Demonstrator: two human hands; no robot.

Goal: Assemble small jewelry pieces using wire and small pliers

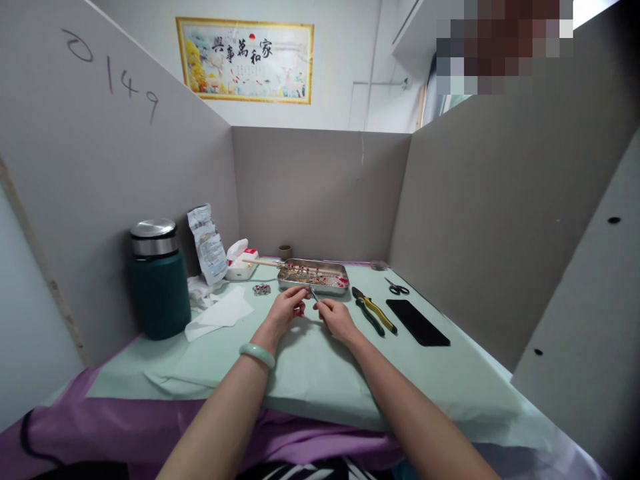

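Note:
My left hand (287, 310), with a pale green bangle (257, 355) on its wrist, is closed in a pinch in front of the metal tray. What its fingertips hold is too small to make out. My right hand (338, 319) grips a thin, silvery metal tool (313, 294), its tip pointing up and left towards my left fingertips. Just behind both hands, the shallow metal tray (341, 288) holds many small red and gold pieces, with a thin stick lying across it. To the left of my left hand lies a small heap of red and silver beads (261, 289).
Right of my hands are pliers (375, 312), a black phone-shaped slab (417, 323) and scissors (397, 288). On the left stand a dark green flask (159, 287), a silvery pouch (208, 247) and a tissue pack (242, 265), near white paper (220, 315). Grey partitions (320, 193) enclose the table.

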